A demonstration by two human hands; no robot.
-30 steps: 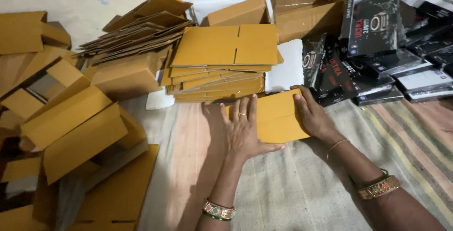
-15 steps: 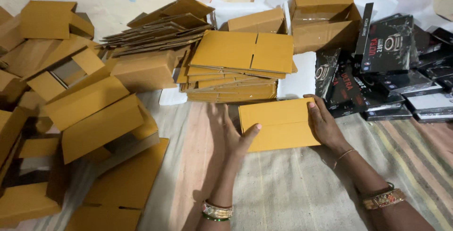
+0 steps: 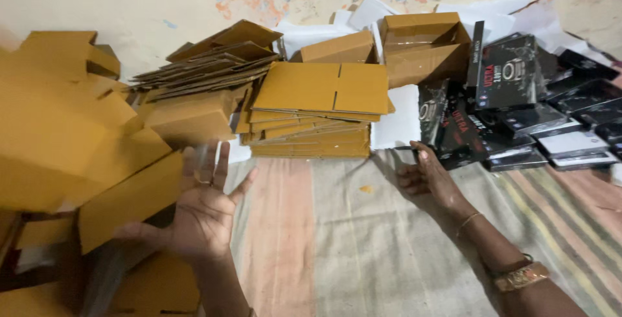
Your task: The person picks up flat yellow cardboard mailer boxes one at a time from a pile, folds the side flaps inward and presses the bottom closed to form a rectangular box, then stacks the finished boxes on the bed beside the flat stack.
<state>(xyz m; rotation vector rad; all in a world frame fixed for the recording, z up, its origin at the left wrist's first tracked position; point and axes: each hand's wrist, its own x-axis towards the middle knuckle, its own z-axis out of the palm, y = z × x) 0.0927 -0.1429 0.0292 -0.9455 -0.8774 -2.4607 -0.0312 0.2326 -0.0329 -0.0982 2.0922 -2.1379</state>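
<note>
On the striped cloth-covered floor: all the work lies low here, against a peeling wall.
Left hand: the left hand is raised at the left, blurred, fingers spread and holding nothing; its palm is against or just beside a folded mustard-yellow cardboard box at the edge of the heap. Whether it touches, I cannot tell.
Right hand: the right hand rests low on the cloth, fingers loosely curled and released, just beside a glossy black printed product box.
How the yellow box handles: judged light and fairly stiff, yet its thin walls would crush under a hard squeeze; best taken by two opposite long edges or flat-palmed on both faces.
How the black boxes handle: likely smooth and a little slippery; grip across the narrow sides.
Flat blanks: one neat stack of flat mustard-yellow cardboard blanks at centre, plus one looser fanned pile of flat brown cardboard sheets behind it.
Made-up boxes: a heap at left, too blurred to count; two more stand near the wall.
Black boxes: roughly ten or more, overlapping, exact count unclear.
Hands: two, both the person's own.
</note>
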